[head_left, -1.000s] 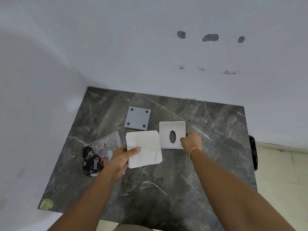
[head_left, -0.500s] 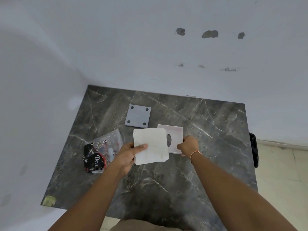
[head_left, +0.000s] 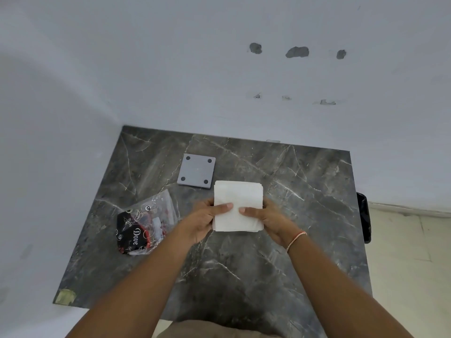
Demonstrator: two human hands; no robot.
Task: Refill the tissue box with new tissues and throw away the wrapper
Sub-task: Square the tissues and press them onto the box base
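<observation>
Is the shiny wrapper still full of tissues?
Empty, it looks: the wrapper lies flat on the table, and both hands hold the tissue stack.

You see a soft, even, fairly dim light with a cool bluish cast. The white wall (head_left: 170, 69) darkens toward the left. The marble table (head_left: 305, 191) shows faint sheen, no harsh glare. Wide-angle distortion bends the edges; detail is slightly soft.

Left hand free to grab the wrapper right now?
Probably not yet. The left hand is holding the tissue stack together with the right hand. The wrapper lies just beside it on the table, nothing between, so it looks reachable once the hand lets go.
</observation>
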